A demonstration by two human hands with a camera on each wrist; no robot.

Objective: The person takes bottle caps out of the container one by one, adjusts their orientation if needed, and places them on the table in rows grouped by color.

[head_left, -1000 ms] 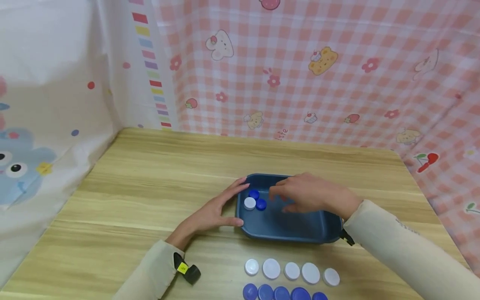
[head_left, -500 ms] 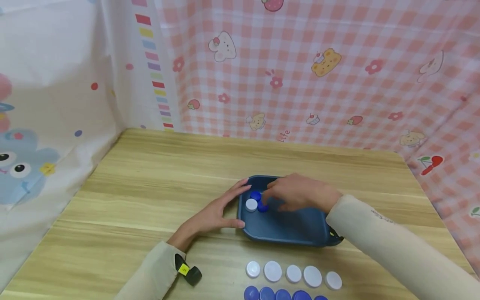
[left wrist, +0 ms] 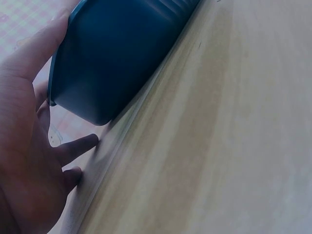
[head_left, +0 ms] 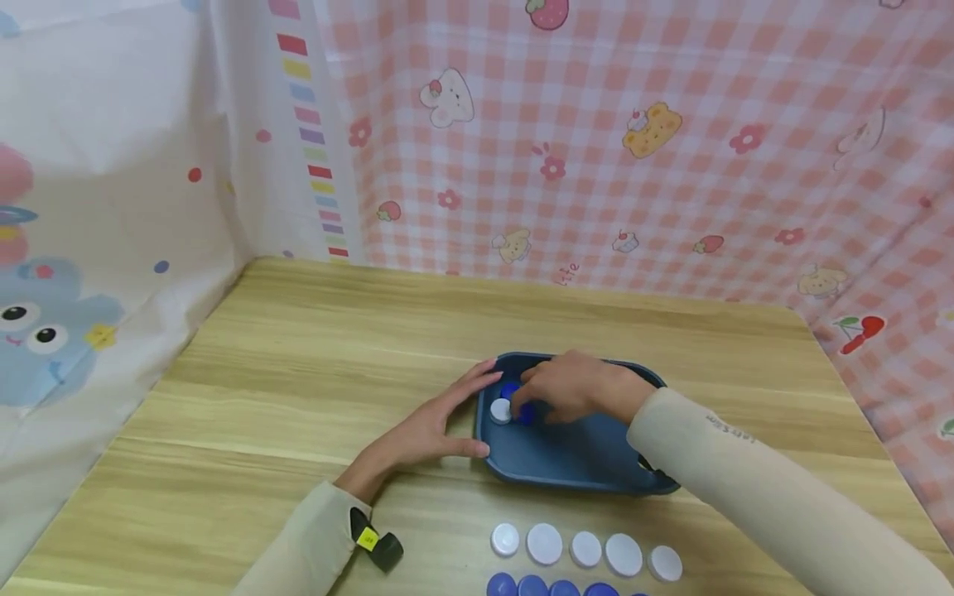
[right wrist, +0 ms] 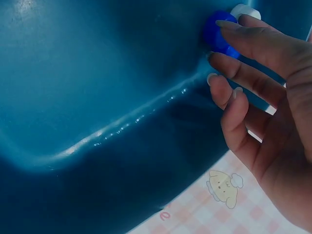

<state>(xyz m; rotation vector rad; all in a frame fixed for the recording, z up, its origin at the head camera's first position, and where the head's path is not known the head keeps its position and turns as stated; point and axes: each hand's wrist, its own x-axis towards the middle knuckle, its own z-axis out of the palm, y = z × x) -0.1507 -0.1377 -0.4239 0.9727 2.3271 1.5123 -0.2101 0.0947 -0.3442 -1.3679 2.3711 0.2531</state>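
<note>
A dark blue tray (head_left: 574,463) stands on the wooden table. My left hand (head_left: 421,426) steadies its left end, thumb and fingers spread straight along the rim; the left wrist view shows the thumb against the tray's outer wall. Inside, at that end, a white bottle cap (head_left: 501,411) sits beside two blue ones. My right hand (head_left: 570,387) reaches in over them. Its index finger comes down between the white cap and the nearer blue bottle cap (right wrist: 217,31), with the thumb on the other side of the blue one. Whether they pinch it is hidden.
Toward me from the tray lies a row of white caps (head_left: 544,544). Below it runs a row of blue caps (head_left: 532,586), partly cut off by the view's edge. A pink checked cloth (head_left: 581,165) hangs behind the table (head_left: 335,331).
My right hand has moved left inside the tray, from beside the caps to over them. The left hand keeps its place at the tray's rim.
</note>
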